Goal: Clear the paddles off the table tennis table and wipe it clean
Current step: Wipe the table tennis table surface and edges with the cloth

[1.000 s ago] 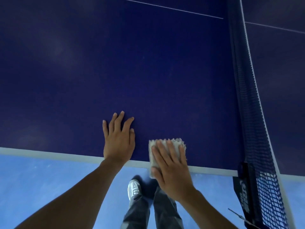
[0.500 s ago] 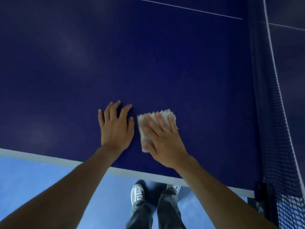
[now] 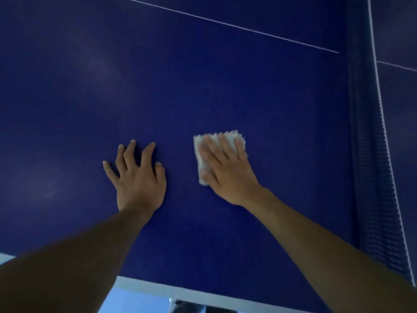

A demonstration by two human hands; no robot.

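The left hand (image 3: 140,181) lies flat on the dark blue tabletop (image 3: 203,86) with its fingers spread, its grip wide open and holding nothing. Just to its right, a white cloth (image 3: 232,135) sits under the right hand (image 3: 228,175), pressed down by straight fingers, not clutched. The net (image 3: 372,154) runs along the far right.

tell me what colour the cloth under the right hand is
White. The cloth shows best in the head view, pressed under the right hand.
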